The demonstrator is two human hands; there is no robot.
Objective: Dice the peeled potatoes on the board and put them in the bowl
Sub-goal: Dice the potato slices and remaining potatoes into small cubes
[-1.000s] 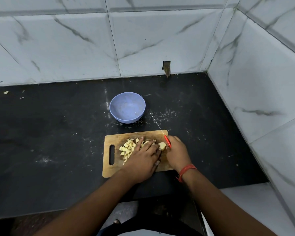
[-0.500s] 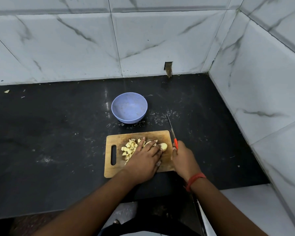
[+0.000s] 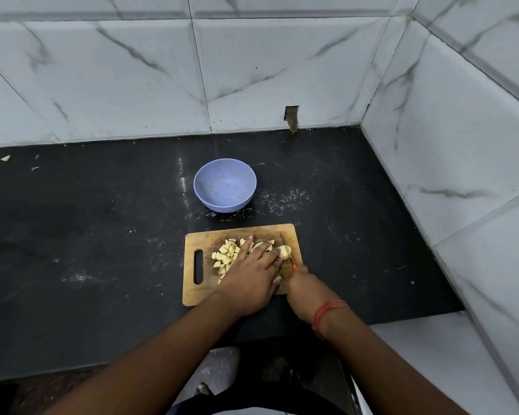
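Head view looks down on a rectangular wooden cutting board (image 3: 198, 292) with a slot handle at its left end, lying on a black stone surface (image 3: 87, 235) in a corner of white marble-patterned wall tiles (image 3: 132, 79). Left hand (image 3: 252, 280) lies flat over the board, its fingers (image 3: 246, 245) stretched forward and pressing down on a pale peeled potato piece (image 3: 286, 251) at the board's right part. Right hand (image 3: 304, 287), with a red thread band (image 3: 327, 313) on the wrist, is closed around the orange-red handle of a thin-bladed knife (image 3: 287, 250), whose blade meets the potato piece. A heap of yellowish diced potato cubes (image 3: 226, 254) sits on the board just left of the left fingers. Beyond the board, apart from it, stands a round light-blue plastic bowl (image 3: 224, 184) with no dice visible inside. Small pale scraps (image 3: 282, 202) speckle the surface right of the bowl.
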